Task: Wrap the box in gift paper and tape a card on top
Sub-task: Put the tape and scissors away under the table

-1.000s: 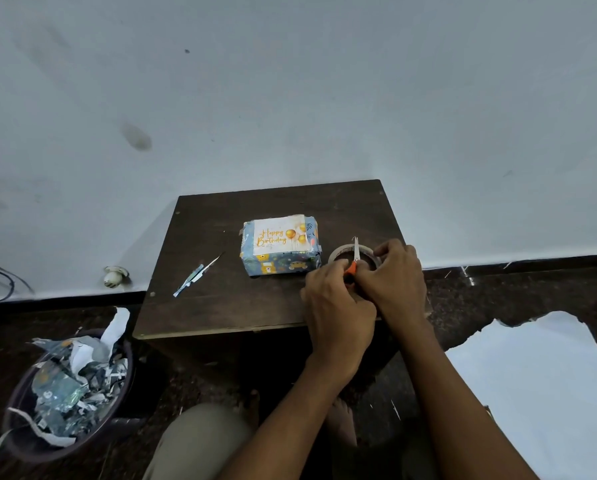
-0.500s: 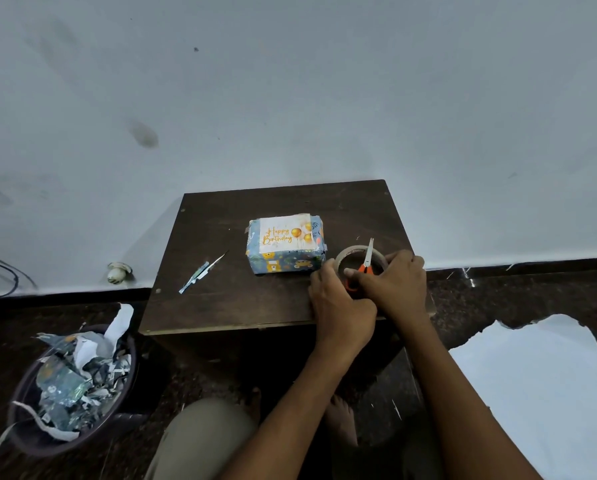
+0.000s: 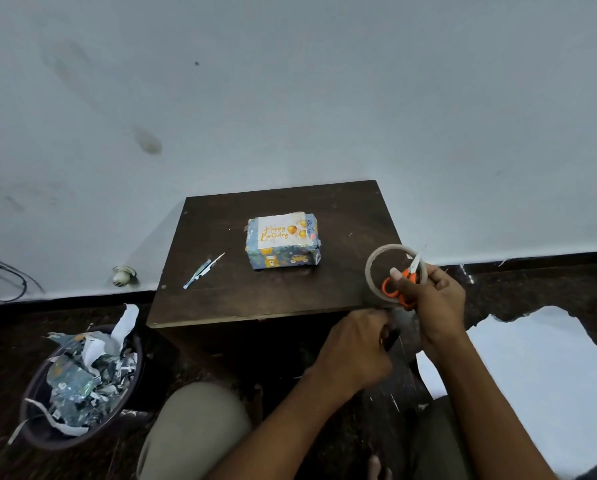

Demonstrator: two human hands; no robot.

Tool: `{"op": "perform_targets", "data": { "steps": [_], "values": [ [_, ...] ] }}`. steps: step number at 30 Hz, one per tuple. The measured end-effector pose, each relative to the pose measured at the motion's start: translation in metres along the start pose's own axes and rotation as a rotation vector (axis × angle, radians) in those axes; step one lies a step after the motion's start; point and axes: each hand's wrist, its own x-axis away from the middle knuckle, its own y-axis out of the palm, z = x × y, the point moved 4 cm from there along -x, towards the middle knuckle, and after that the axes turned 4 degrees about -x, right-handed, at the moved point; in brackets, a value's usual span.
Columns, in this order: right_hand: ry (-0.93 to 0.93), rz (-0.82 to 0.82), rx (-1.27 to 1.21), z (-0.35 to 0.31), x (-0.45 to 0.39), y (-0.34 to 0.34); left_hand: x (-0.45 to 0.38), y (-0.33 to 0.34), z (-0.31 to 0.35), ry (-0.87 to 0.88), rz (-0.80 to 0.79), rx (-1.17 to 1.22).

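The box, wrapped in blue animal-print paper, sits at the middle of the small dark table. A white "Happy Birthday" card lies on its top. At the table's front right corner my right hand grips orange-handled scissors together with the clear tape roll, which is raised on edge. Just below the table's front edge, my left hand has its fingers curled and seems to pinch a strip of tape drawn from the roll; the strip is hard to make out.
A thin paper scrap lies on the table's left side. A round bin full of paper offcuts stands on the floor at left. A white sheet lies on the floor at right. My knee is under the table's front. The wall is close behind.
Both hands left the tabletop. My right hand lifted the tape roll and scissors to the right corner; my left hand drew back below the front edge.
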Motion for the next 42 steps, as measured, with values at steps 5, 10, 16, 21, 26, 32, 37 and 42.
{"op": "perform_targets", "data": {
  "steps": [5,10,16,21,26,32,37,42],
  "values": [
    [-0.078,0.048,0.096,-0.027,0.003,-0.018,-0.005,0.063,-0.01,0.277,-0.237,-0.727],
    [-0.108,0.152,0.12,-0.042,0.014,-0.053,-0.013,0.082,-0.006,0.481,-0.106,-1.262],
    [-0.042,0.145,0.161,-0.041,0.028,-0.073,-0.03,0.086,0.023,0.565,-0.062,-1.644],
    [0.034,0.157,0.121,-0.042,0.026,-0.09,-0.019,0.097,0.059,0.541,-0.148,-1.448],
    [0.203,0.054,0.365,-0.028,0.02,-0.106,0.014,0.095,0.051,0.358,-0.208,-0.746],
    [0.445,-0.069,0.539,0.026,0.024,-0.088,0.037,0.036,0.033,0.007,-0.219,-0.256],
    [0.606,-0.221,0.562,0.079,0.019,-0.051,0.066,0.025,0.037,-0.027,-0.332,-0.223],
    [0.619,-0.233,0.37,0.129,0.01,-0.013,0.077,0.031,0.032,-0.048,-0.364,-0.164]
  ]
}}
